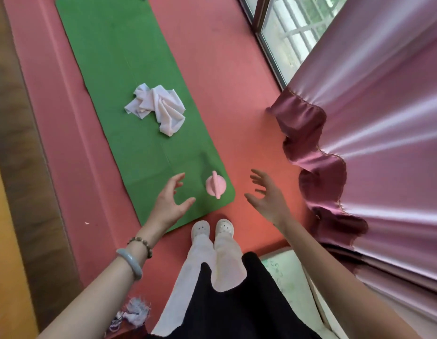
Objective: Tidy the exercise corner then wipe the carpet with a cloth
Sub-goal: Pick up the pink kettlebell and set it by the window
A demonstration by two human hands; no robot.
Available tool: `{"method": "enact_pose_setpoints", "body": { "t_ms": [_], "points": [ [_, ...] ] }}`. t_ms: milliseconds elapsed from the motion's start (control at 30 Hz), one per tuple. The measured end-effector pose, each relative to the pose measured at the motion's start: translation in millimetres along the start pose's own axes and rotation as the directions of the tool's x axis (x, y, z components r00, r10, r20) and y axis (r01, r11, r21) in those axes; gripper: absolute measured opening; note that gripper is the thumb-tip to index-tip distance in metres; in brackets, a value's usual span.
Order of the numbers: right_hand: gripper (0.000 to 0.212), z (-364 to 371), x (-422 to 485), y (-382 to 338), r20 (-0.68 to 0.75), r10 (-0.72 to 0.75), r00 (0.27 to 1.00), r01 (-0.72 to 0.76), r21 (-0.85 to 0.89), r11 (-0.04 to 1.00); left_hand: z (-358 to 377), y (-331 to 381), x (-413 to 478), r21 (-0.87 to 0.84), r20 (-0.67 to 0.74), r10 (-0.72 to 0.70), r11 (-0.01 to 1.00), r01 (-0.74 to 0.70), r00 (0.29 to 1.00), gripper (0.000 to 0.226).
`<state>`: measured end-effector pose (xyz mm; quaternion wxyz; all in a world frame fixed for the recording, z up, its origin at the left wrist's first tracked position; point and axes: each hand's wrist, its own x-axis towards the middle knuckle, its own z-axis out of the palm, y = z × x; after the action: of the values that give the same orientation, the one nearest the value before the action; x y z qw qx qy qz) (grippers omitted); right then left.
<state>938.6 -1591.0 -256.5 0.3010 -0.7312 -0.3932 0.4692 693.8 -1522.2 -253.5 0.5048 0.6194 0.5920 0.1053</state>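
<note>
A green exercise mat (119, 57) lies on the red carpet (212, 69), running away from me. On its near corner sits a small pink round exercise piece (215, 185) with a ridge across it. A crumpled white cloth (158, 107) lies further up the mat. My left hand (170, 204) hovers open above the mat's near edge, just left of the pink piece. To the right of that piece, over the carpet, my right hand (267, 196) is spread open. Neither hand touches anything.
A pink curtain (371, 143) hangs at the right, its dark hem close to my right hand. A window (293, 25) is behind it. A wooden edge (21, 167) borders the left. My feet in white shoes (212, 230) stand at the mat's corner. A frayed grey cloth (134, 311) lies near my left.
</note>
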Motion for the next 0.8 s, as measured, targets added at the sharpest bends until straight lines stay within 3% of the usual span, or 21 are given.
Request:
{"method": "enact_pose_setpoints", "body": {
  "t_ms": [167,333,533,633,700,733,800],
  "points": [
    [0.065,43,80,81,0.090,0.070,0.993,-0.059,-0.126,0.990,43,-73,79,0.047,0.017,-0.034,0.998,0.033,0.999,0.059],
    [0.066,91,149,177,0.091,0.186,0.978,-0.170,-0.158,0.973,100,-176,151,0.107,0.097,-0.149,0.985,0.138,0.984,0.052],
    [0.066,153,208,280,0.153,0.223,0.963,-0.196,-0.173,0.965,164,-269,241,-0.166,0.088,-0.315,0.931,0.325,0.945,0.033],
    [0.065,179,232,320,0.197,0.233,0.952,-0.199,-0.178,0.964,192,-295,273,-0.171,0.142,-0.334,0.919,0.356,0.932,0.036],
    [0.065,194,245,343,0.218,0.242,0.946,-0.202,-0.188,0.961,207,-310,287,-0.009,0.164,-0.229,0.972,0.234,0.959,0.045],
    [0.067,201,252,353,0.223,0.246,0.943,-0.205,-0.190,0.960,212,-317,294,0.179,0.197,-0.124,0.980,0.089,0.973,0.053],
    [0.069,212,262,371,0.228,0.277,0.933,-0.240,-0.179,0.954,221,-327,309,0.550,0.354,0.059,0.794,-0.258,0.934,0.068]
  ]
}}
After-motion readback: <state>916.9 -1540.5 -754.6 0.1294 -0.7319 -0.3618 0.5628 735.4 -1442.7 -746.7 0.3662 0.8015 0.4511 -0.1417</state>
